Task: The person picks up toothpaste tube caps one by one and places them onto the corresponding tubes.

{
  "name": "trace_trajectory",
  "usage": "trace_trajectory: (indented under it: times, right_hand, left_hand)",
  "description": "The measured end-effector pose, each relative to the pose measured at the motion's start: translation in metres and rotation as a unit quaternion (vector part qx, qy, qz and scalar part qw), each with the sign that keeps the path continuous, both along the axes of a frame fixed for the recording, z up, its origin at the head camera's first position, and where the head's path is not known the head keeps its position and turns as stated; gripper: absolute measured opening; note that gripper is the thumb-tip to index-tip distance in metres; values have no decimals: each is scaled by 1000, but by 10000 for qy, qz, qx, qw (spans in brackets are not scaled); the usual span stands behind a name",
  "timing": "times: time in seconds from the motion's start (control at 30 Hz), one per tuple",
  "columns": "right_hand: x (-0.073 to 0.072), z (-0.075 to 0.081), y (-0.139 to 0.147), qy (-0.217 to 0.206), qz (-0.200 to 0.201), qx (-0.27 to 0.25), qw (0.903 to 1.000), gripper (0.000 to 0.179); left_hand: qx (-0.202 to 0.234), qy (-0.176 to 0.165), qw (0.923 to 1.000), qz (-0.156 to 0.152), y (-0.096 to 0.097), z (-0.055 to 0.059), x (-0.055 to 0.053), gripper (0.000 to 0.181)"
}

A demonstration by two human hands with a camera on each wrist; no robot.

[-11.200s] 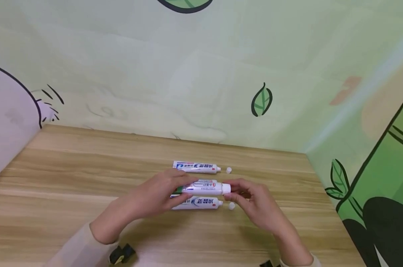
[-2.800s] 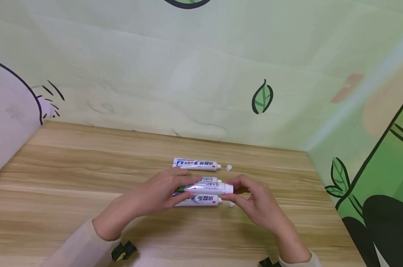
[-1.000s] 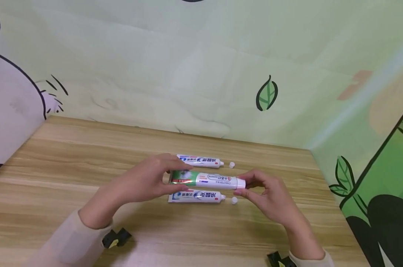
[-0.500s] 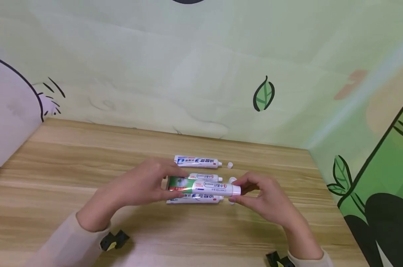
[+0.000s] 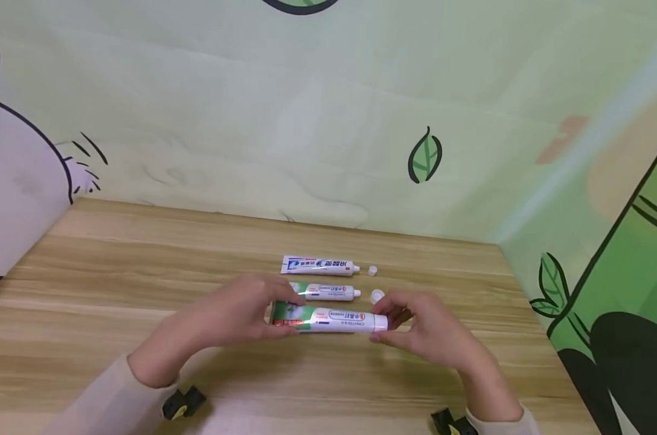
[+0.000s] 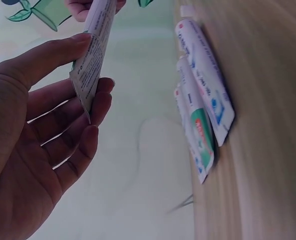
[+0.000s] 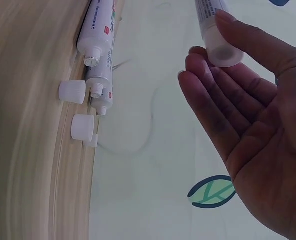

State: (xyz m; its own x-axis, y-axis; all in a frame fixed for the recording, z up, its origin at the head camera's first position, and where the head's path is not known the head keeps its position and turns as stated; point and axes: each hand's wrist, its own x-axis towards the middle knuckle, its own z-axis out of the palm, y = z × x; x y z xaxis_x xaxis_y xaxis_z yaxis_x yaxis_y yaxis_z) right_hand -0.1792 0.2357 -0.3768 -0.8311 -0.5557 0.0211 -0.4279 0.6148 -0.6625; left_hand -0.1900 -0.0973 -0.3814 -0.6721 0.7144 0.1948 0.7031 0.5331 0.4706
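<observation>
The green-and-white tube (image 5: pixel 334 318) is held above the table (image 5: pixel 144 272), the left hand's (image 5: pixel 227 314) fingers pinching its flat tail, the right hand's (image 5: pixel 426 329) its white cap (image 5: pixel 381 323). Probably light, smooth and soft-walled, it should take a firmer hold at those ends than mid-body.

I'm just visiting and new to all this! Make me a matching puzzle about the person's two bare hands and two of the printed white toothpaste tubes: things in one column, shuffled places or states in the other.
Things:
1. Capped green-and-white toothpaste tube
2. Blue-and-white toothpaste tube nearest the wall
3. Person's bare left hand
4. Person's bare right hand

Places or states:
A. At the held tube's white cap
B. Lying uncapped on the wood-grain table
C. Pinching the held tube near its flat green end
D. Held up off the table

Right pairs: 1-D, 2-B, 3-C, 4-A
</observation>
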Motion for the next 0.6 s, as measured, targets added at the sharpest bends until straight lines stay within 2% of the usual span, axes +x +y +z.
trace_trajectory:
  times: [0.23,0.43,0.6]
  right_hand:
    - [1,-4,-1,-84,334,-41,9994,22]
    - [0,-9,-4,-338,317,299,9985,24]
    - [0,-12,-6,-373,320,348,9982,25]
  left_hand:
    - [-83,91,9999,-22,1,-12,2,34]
    - [-299,96,9994,114,2,-18,5,38]
    - [-435,11,9989,173,5,-21,7,37]
